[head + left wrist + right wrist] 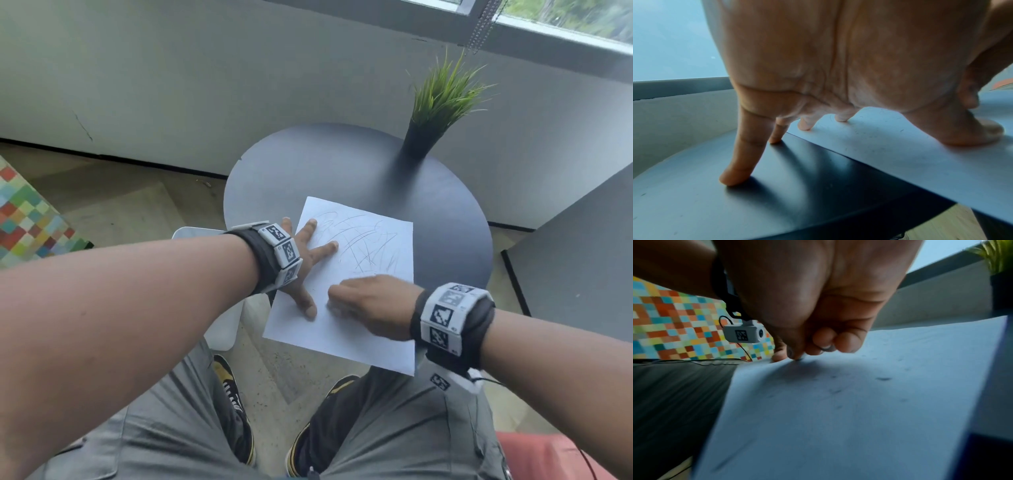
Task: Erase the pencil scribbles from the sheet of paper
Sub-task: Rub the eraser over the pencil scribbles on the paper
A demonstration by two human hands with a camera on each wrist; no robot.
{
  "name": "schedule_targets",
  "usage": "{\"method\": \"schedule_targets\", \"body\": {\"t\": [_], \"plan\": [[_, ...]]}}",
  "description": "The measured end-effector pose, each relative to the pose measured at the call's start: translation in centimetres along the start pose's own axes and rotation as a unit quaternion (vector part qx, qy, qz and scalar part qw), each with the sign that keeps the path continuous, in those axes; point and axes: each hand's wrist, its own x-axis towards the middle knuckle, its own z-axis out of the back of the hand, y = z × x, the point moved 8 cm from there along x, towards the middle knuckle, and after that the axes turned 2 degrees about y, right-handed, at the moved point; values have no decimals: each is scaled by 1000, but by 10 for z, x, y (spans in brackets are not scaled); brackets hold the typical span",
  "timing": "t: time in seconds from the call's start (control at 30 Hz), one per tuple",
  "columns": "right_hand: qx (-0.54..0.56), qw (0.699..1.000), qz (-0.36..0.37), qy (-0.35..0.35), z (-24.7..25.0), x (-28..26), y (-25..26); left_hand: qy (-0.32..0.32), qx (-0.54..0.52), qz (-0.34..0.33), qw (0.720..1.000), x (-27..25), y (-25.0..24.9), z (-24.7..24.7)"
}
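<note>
A white sheet of paper [325, 337] lies on a round dark table [342, 164], its near edge hanging past the rim. Grey pencil scribbles [370, 246] cover its far half. My left hand [303, 270] lies spread at the sheet's left edge, with the thumb [972, 134] and two fingers on the paper [900, 154] and the little finger [740, 162] on the table. My right hand [370, 305] is curled, knuckles up, its fingertips pinching a small pale eraser [334, 310] against the sheet below the scribbles. The eraser is mostly hidden. Dark specks [882, 379] dot the paper [838, 418].
A grassy plant [442, 99] in a tall dark pot [419, 140] stands at the table's far right. A white stool [222, 325] sits under the table's left side. A chequered coloured block [27, 219] lies far left and a grey panel [582, 257] stands at the right.
</note>
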Motion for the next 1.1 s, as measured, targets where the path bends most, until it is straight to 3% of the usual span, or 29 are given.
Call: {"method": "schedule_targets", "body": {"t": [0.13,0.27,0.3,0.43,0.6,0.73,0.87,1.0,1.1], "plan": [[-9,992,-100,-71,26,1,-49,-6,6,-2,1000,-1,-1,3],[-31,1000,3,1,0,6,4,1,29,-1,1000,-3,-4,7],[-31,999,5,9,0,5,2,1,34,-1,999,-3,-5,9],[-16,994,-95,-59,27,4,-48,12,29,2,1000,-6,-6,10],[8,1000,-25,-11,7,6,-7,19,54,3,998,-8,-5,11],[63,988,-133,-49,21,1,-50,14,82,-12,996,-14,-6,20],[109,979,-165,-50,17,-2,-59,-18,128,-35,991,-17,-3,37],[160,969,-170,-77,34,6,-61,-79,65,-44,994,-17,-10,32],[176,965,-163,-110,45,14,-62,-80,7,-37,996,-13,-5,15]]}}
